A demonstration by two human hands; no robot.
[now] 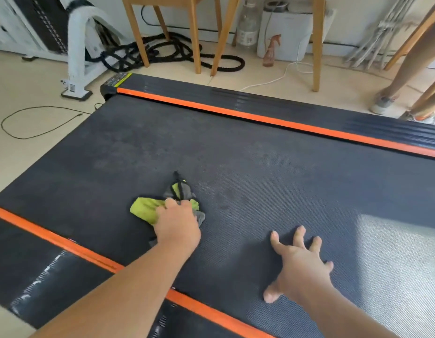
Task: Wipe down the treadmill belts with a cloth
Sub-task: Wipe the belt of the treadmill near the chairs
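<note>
While the left hand [177, 226] grips a crumpled yellow-green cloth [145, 210] mid-wipe on the black textured treadmill belt [260, 152], the splayed, empty right hand [301, 267] braces, and the smudges beside the cloth probably come next.

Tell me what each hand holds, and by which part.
The left hand grips the crumpled yellow-green and grey cloth by its near right end, on the dark treadmill belt. The right hand holds nothing, fingers spread on the belt.

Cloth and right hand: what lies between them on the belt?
In the head view, only bare belt lies between the cloth and the right hand.
</note>
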